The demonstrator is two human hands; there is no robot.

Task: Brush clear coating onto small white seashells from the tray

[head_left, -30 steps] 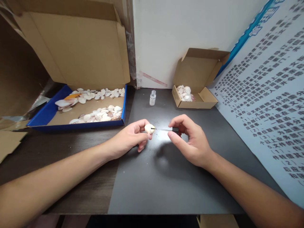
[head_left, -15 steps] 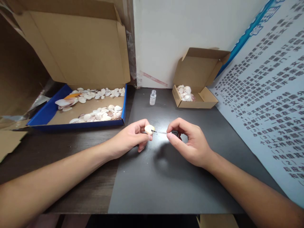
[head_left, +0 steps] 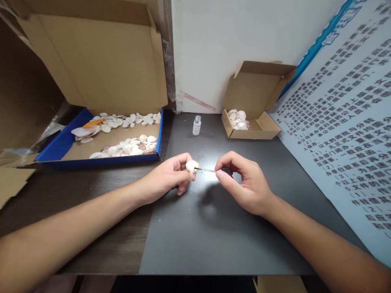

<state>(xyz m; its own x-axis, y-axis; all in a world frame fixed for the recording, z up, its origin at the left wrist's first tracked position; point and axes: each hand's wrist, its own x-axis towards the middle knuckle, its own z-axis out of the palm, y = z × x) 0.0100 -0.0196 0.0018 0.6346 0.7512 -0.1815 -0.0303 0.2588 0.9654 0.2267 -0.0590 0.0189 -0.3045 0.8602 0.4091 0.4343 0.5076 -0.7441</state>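
Between the thumb and fingers of my left hand [head_left: 175,177] is a pale, yellow-tinged seashell [head_left: 192,165], raised above the dark mat. My right hand [head_left: 242,179] pinches a thin brush [head_left: 208,170] by its black cap, which the fingers mostly hide. The dark brush tip lies against the shell's right side. Behind both hands a small clear glass bottle [head_left: 196,126] stands upright with its neck uncovered and a printed label on it.
At the left, an open blue-sided cardboard box [head_left: 100,156] holds two groups of shells. A smaller open cardboard box [head_left: 253,134] with shells stands back right. A printed sheet [head_left: 342,142] slopes along the right side, and a white panel [head_left: 207,53] rises behind the dark mat [head_left: 195,244].
The brush has shifted very slightly, and its black cap is now more hidden behind my right fingers. My left hand and the shell stay almost in place.
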